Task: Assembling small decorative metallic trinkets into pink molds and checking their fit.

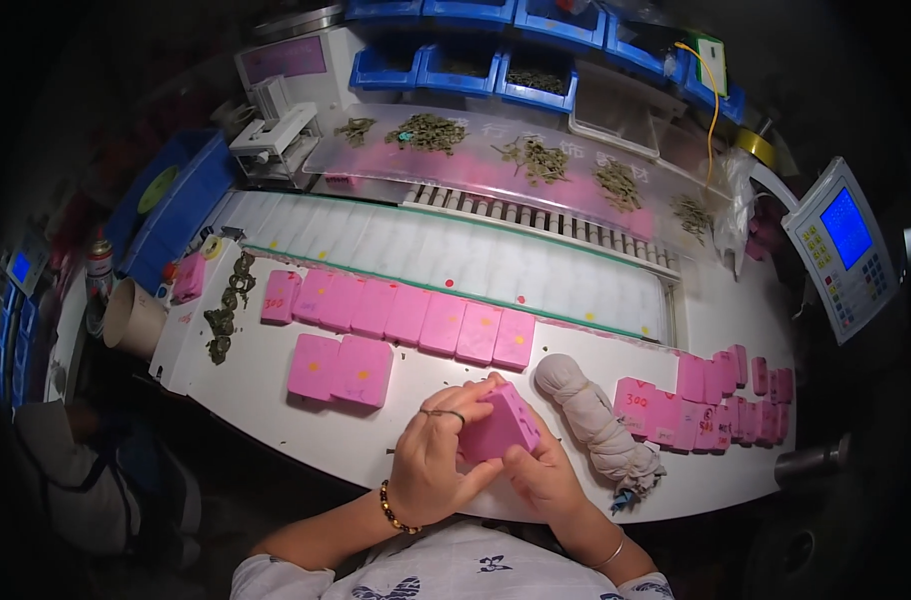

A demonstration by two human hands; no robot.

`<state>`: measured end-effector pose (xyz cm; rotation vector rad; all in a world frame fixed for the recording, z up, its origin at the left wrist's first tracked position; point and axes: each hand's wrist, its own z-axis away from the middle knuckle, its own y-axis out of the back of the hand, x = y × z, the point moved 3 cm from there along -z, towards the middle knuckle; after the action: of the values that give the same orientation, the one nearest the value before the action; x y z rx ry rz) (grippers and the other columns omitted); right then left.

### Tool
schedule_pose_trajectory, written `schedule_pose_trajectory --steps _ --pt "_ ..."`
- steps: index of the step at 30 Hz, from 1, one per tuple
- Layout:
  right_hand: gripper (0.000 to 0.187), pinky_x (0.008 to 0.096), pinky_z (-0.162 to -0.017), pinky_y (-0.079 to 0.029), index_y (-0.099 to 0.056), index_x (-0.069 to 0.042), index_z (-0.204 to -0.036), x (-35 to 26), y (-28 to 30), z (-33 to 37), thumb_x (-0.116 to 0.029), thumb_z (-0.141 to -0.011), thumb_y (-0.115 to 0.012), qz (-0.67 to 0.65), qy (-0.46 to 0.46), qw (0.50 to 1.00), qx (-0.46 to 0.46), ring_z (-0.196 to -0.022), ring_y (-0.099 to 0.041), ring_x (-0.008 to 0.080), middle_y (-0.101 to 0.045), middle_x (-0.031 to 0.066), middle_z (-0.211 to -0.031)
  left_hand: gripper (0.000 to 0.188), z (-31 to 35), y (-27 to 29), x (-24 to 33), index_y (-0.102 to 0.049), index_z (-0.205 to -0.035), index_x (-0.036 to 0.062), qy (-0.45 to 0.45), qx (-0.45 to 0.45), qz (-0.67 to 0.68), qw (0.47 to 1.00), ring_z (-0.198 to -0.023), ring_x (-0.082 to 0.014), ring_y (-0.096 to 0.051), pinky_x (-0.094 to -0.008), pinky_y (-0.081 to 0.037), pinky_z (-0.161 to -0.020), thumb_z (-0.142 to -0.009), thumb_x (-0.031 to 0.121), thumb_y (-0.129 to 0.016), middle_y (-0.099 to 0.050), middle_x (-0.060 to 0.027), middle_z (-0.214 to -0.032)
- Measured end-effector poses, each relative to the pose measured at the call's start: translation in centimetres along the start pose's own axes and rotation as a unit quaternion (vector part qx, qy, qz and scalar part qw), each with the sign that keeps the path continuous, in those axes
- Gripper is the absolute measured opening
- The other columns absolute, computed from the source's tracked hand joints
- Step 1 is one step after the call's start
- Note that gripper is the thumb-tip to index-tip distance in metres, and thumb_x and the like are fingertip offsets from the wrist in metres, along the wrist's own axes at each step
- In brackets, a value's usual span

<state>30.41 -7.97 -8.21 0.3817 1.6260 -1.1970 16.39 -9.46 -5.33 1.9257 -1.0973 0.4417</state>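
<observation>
Both my hands hold one pink rectangular box [503,422] tilted above the near edge of the white table [306,430]. My left hand [438,462], with a ring and a bead bracelet, wraps its left side. From below and the right, my right hand [548,478] supports it. Beyond my hands a row of several pink boxes [401,312] lies side by side, and two more pink boxes [340,369] lie in front of that row on the left.
A knotted white cloth bundle [593,418] lies just right of my hands. Several pink boxes [706,400] stand packed at the right. A white conveyor [456,255], a clear shelf with dried herb piles [536,160], blue bins [496,70], a keypad terminal [844,245] and a paper cup [133,315] surround the table.
</observation>
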Motion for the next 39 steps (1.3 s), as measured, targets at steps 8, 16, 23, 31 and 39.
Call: schedule_pose_trajectory --steps 8,16,23,31,39 --pt "0.058 0.0397 -0.100 -0.052 -0.032 0.001 -0.149 -1.2 -1.0 -0.2 -0.007 -0.098 -0.058 0.052 0.136 0.987 0.063 -0.124 -0.053 0.0226 -0.040 0.0142 -0.150 0.055 -0.5 -0.9 0.2 -0.046 -0.108 0.0011 -0.049 0.084 0.035 0.995 -0.114 -0.0441 -0.061 -0.0450 -0.052 -0.095 -0.068 0.004 -0.084 -0.060 -0.0277 -0.126" --pt "0.045 0.0341 -0.097 -0.050 -0.045 0.002 -0.139 -1.7 0.9 0.1 0.000 -0.096 -0.058 0.130 0.132 0.979 0.088 -0.118 -0.056 0.0198 -0.053 0.0124 -0.135 0.057 -1.0 0.0 0.2 -0.047 -0.116 -0.0009 0.074 0.031 0.138 0.987 -0.115 -0.0318 -0.061 -0.0382 -0.048 -0.098 -0.072 0.006 -0.083 -0.062 -0.0222 -0.123" --pt "0.037 0.0343 -0.095 -0.047 -0.053 -0.001 -0.122 -3.8 1.4 0.1 0.002 -0.087 -0.064 0.362 0.204 0.910 0.003 -0.113 -0.057 0.0255 -0.056 0.0156 -0.121 0.029 -2.4 1.4 -1.1 -0.064 -0.108 0.0004 0.142 -0.101 0.265 0.949 -0.108 -0.0214 -0.059 -0.0356 -0.043 -0.098 -0.081 0.003 -0.075 -0.064 -0.0100 -0.114" --pt "0.044 0.0316 -0.095 -0.048 -0.044 -0.001 -0.130 -3.3 1.1 0.1 0.002 -0.090 -0.062 0.223 0.101 0.969 -0.007 -0.117 -0.054 0.0219 -0.051 0.0136 -0.126 0.027 -1.6 0.6 -1.6 -0.062 -0.101 0.0011 0.164 -0.003 0.346 0.924 -0.092 -0.0179 -0.059 -0.0335 -0.046 -0.086 -0.080 0.004 -0.078 -0.064 -0.0083 -0.098" --pt "0.079 0.0392 -0.114 -0.030 -0.016 -0.002 -0.153 -0.8 -1.0 0.5 -0.013 -0.094 -0.066 -0.020 0.062 0.998 -0.015 -0.137 -0.038 0.0226 -0.034 0.0117 -0.149 0.043 -2.3 0.0 0.4 -0.064 -0.099 0.0043 -0.093 0.098 -0.056 0.989 -0.075 -0.0282 -0.061 -0.0370 -0.051 -0.064 -0.060 0.006 -0.083 -0.063 -0.0109 -0.088"
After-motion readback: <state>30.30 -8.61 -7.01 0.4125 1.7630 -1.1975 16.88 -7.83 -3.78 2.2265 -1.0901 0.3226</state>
